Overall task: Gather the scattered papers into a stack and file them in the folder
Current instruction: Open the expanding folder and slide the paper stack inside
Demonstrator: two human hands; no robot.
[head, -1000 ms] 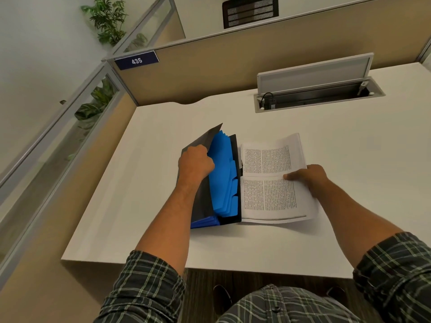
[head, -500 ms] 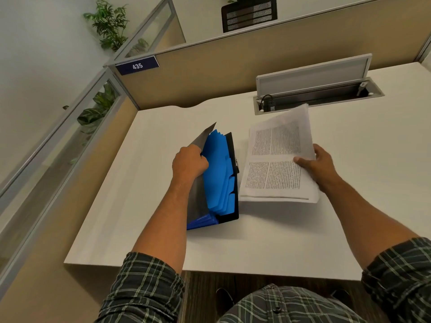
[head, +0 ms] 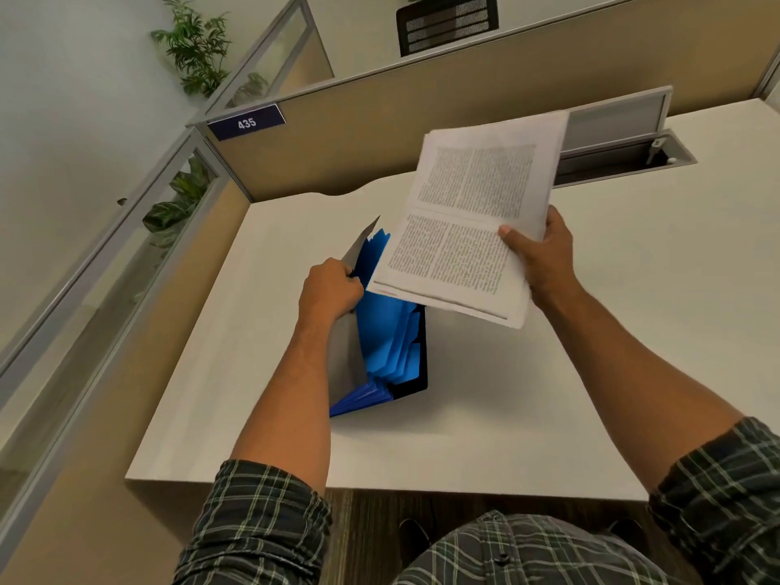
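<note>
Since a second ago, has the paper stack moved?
Yes. The paper stack has been lifted off the desk by the right hand; it now overlaps the open cable tray and hangs above the folder.

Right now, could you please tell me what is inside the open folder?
Blue tabbed dividers fill the folder. Their upper ends are hidden behind the papers, and pocket contents cannot be seen.

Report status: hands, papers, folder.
Left hand holds the folder cover open. Right hand grips the paper stack in the air, above the blue dividers. Nothing blocking.
</note>
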